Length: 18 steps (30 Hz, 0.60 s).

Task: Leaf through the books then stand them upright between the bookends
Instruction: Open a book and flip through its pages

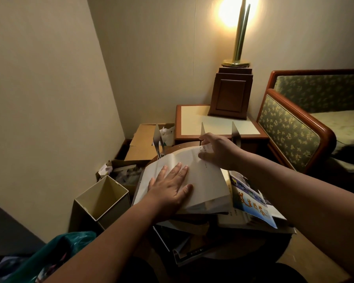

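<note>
A thick white book (209,186) lies open on top of a pile of other books on a round dark table (180,149). My left hand (171,187) presses flat on its left page, fingers spread. At the far right corner of the book my right hand (215,151) pinches the edge of a page (203,150). A book with a blue cover (251,203) lies to the right in the pile. Metal bookends stand behind the open book: one at the left (157,140), one in the middle (202,130), one at the right (235,132).
A square white bin (102,199) stands left of the table, with cardboard boxes (144,141) behind it. A side table (219,124) holds a wooden lamp base (230,92). An upholstered sofa (298,127) is at the right, a teal bag (70,244) at the bottom left.
</note>
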### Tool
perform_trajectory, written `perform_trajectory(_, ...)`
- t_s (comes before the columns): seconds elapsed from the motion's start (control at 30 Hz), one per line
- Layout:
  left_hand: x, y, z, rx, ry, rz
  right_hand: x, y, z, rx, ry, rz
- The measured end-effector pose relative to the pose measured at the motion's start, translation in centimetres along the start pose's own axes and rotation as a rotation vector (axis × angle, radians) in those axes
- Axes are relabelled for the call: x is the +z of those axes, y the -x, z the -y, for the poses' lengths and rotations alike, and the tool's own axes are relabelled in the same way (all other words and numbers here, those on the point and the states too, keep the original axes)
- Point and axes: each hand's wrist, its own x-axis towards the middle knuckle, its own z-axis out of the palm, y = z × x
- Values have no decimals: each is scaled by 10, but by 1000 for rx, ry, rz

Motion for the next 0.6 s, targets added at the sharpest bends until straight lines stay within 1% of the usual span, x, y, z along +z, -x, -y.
perform_trajectory(0.27, -1, -1, -1, 7, 8, 2, 5, 43, 8, -81, -181, -86)
perform_trajectory(0.37, -1, -1, -1, 3, 12, -4, 11, 56, 7, -37, -261, -116)
perform_trajectory(0.4, -1, -1, -1, 2, 14, -13, 13, 60, 9, -12, -326, -130)
perform_trajectory(0.47, -2, 0, -3, 5, 17, -41, 15, 65, 16, 10, -542, -153)
perform_trajectory(0.53, -3, -1, -3, 11, 34, -88, 13, 70, 29, -3, -738, -182)
perform_trajectory(0.6, -6, -1, -2, 25, 80, -156, 14, 72, 40, -15, -896, -171)
